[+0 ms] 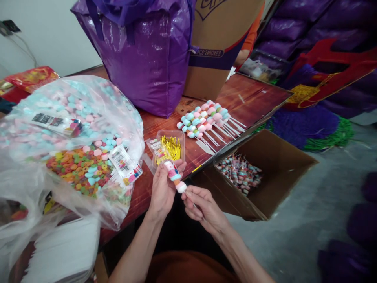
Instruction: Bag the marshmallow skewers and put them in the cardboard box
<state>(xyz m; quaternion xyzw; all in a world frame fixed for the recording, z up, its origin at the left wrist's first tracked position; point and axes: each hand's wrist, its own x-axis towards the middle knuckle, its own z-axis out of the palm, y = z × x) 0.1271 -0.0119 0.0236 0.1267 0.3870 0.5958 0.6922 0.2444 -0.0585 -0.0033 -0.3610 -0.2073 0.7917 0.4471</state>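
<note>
A candy skewer [176, 179] with white, pink, blue and orange pieces is held between my two hands over the table's front edge. My left hand [163, 184] is closed around its upper end, where a see-through wrapper printed with coloured spots seems to cover the candy. With thumb and fingers my right hand [198, 200] pinches the stick just below the lowest white piece. Beyond my left hand sits a plastic tub [183, 143] of gold twist ties [171, 147], with a printed packet [156, 145] at its left side. Several unwrapped candy skewers [206, 118] lie in a row farther back.
Left, a large plastic bag [129, 106] holds loose candies and printed packets [125, 164]. A purple bag [147, 59] and a carton [203, 78] stand behind. Below the table's right edge, an open cardboard box [282, 173] contains wrapped skewers [240, 173]. Another person's orange sleeve [251, 35] shows behind.
</note>
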